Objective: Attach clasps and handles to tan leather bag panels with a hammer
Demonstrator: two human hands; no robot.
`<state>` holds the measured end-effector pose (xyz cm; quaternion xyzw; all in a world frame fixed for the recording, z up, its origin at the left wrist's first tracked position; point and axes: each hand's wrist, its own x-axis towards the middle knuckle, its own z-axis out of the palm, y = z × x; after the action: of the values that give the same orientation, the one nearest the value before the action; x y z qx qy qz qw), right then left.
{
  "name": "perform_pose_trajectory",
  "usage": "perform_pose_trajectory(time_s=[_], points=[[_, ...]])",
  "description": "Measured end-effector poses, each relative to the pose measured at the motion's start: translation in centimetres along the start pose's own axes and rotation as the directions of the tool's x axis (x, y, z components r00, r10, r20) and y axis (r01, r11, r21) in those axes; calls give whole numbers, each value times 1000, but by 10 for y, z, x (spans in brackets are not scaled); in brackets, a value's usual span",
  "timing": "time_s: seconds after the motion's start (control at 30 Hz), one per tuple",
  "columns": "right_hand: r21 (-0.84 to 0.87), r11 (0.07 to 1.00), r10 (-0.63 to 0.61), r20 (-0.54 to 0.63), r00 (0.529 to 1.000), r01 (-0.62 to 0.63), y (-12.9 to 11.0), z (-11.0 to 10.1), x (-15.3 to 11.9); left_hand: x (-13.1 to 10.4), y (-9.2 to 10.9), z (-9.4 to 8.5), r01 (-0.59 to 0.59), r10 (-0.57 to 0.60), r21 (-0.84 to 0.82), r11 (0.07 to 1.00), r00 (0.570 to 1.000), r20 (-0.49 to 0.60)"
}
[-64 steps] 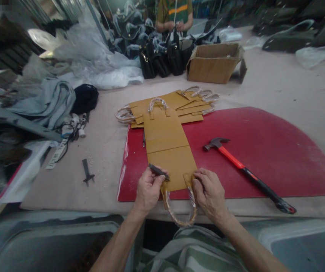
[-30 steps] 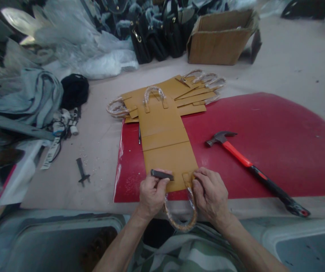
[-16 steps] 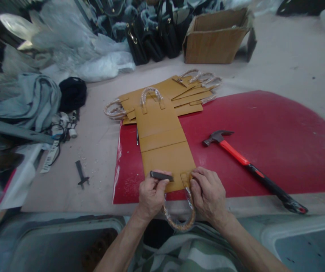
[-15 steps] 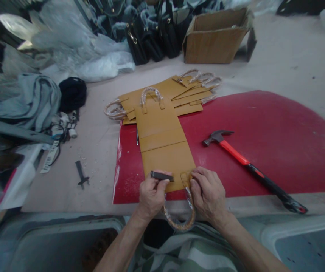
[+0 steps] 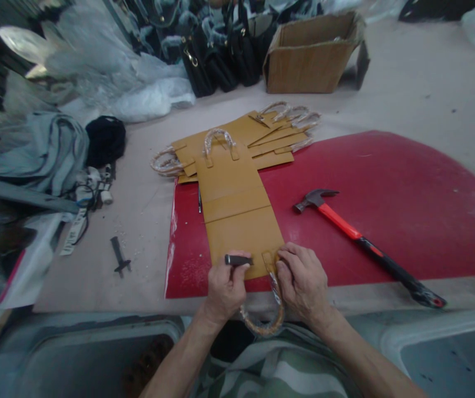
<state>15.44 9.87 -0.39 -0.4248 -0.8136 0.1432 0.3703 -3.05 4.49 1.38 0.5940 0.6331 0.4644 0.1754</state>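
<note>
On the red mat [image 5: 386,215], a tan bag panel [image 5: 239,232] is lying; the left hand [image 5: 226,287] is gripping a dark tool [image 5: 239,260], the right hand [image 5: 303,276] is pinching the panel's edge, probably steadying it

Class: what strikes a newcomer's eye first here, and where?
The broad red mat on the worktable leaps out, with a claw hammer lying across its near edge at right. Next, the mustard panel at centre, where the left hand holds a dark tool over its near end.
</note>
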Motion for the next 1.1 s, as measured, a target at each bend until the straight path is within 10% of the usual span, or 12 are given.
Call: perform_pose_trajectory(time_s=[0.43,0.63,0.77,0.97,1.03,1.1], points=[[216,975,38,59,998,-50,17,-31,10,3,-1,1,-62,60,46,997,997,43],[-240,968,57,-55,997,-69,70,-69,22,4,-3,0,-95,92,43,995,993,71],[-578,809,210,109,972,-110,89,-83,31,5,-3,2,-165,158,97,981,985,72],[-506,781,568,331,754,-366,80,-99,48,5,-8,7,-292,286,128,948,956,59],[-221,716,680,437,589,-663,72,-103,48,4,-9,8,-277,272,122,953,960,62],[99,384,700,617,360,-918,60,-105,44,3,-11,10,-265,259,119,957,964,57]])
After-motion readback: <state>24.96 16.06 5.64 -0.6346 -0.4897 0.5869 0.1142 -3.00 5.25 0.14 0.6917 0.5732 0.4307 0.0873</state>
